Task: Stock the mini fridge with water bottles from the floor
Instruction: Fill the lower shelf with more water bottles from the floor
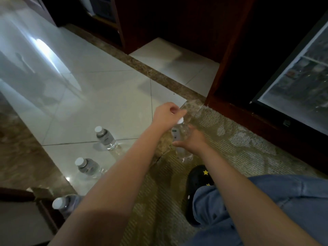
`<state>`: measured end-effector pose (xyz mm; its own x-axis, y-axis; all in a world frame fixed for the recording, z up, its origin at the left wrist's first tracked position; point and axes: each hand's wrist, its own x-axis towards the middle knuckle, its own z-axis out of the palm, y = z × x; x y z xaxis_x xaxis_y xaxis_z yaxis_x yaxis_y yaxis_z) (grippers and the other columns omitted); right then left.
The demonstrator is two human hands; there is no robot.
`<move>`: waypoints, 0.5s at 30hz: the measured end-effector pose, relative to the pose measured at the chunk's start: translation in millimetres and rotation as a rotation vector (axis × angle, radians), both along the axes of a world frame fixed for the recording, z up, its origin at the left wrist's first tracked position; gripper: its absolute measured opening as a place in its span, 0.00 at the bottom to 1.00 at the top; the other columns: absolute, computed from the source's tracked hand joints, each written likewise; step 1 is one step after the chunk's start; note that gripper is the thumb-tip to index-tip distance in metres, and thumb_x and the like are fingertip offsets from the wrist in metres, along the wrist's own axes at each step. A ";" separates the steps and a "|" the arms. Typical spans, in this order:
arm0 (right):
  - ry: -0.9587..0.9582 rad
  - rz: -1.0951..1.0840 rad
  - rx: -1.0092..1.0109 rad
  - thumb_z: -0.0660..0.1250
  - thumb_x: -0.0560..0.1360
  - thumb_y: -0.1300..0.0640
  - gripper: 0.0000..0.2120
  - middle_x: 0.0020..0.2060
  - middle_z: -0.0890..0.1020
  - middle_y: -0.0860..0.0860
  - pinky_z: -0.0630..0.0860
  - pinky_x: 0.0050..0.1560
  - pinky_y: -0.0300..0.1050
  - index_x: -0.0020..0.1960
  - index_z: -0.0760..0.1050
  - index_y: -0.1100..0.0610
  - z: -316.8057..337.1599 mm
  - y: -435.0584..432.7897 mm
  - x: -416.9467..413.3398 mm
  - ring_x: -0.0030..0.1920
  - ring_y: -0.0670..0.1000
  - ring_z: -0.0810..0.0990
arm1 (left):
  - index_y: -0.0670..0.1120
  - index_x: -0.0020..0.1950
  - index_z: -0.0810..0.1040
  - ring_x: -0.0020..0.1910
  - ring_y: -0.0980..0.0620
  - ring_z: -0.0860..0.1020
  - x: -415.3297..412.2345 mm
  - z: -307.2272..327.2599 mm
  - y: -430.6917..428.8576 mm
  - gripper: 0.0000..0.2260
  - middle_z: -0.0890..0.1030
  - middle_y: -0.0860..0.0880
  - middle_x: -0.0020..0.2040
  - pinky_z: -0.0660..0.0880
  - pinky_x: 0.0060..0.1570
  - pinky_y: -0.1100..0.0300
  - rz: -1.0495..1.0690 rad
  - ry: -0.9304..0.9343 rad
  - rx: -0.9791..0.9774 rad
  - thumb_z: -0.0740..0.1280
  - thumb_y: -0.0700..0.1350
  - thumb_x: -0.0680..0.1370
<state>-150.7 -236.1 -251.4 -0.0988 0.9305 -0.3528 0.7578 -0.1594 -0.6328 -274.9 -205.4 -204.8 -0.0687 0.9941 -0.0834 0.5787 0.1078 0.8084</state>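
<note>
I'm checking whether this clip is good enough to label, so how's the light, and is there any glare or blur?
Head view: dim overall, with a bright glare patch on the tile floor at upper left; the cabinet is nearly black, with no detail; what's behind the fridge door glass is smeared and unreadable; the held bottle is slightly soft.

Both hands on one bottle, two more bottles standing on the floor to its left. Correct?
Not two. Head view shows three: far bottle, middle bottle, near bottle. Left hand and right hand are both on the held bottle.
</note>
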 end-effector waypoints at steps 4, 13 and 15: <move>0.055 -0.032 -0.041 0.77 0.65 0.50 0.32 0.58 0.79 0.52 0.76 0.56 0.51 0.66 0.70 0.53 1.6 -11.6 -24.7 0.56 0.54 0.78 | 0.44 0.44 0.74 0.37 0.52 0.71 -34.1 -27.5 -26.6 0.15 0.74 0.50 0.37 0.66 0.35 0.60 0.391 -0.129 -0.008 0.57 0.53 0.81; 0.060 0.080 -0.045 0.78 0.64 0.48 0.33 0.61 0.77 0.53 0.73 0.49 0.45 0.65 0.69 0.55 3.9 -25.2 -91.0 0.58 0.55 0.77 | 0.41 0.58 0.76 0.55 0.42 0.76 -157.5 -106.2 -104.5 0.12 0.77 0.42 0.55 0.71 0.49 0.53 0.743 0.119 -0.304 0.63 0.45 0.78; 0.052 0.106 -0.046 0.77 0.65 0.48 0.35 0.61 0.76 0.53 0.71 0.48 0.44 0.66 0.68 0.55 2.7 -28.1 -102.8 0.59 0.54 0.76 | 0.40 0.66 0.72 0.64 0.41 0.70 -178.2 -111.5 -116.1 0.19 0.72 0.41 0.65 0.70 0.59 0.49 0.785 0.207 -0.326 0.66 0.45 0.77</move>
<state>-253.5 -264.2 -248.8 -0.2152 0.8967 -0.3869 0.7383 -0.1100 -0.6654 -453.1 -321.5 -316.3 -0.7684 0.5823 -0.2655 0.3720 0.7440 0.5550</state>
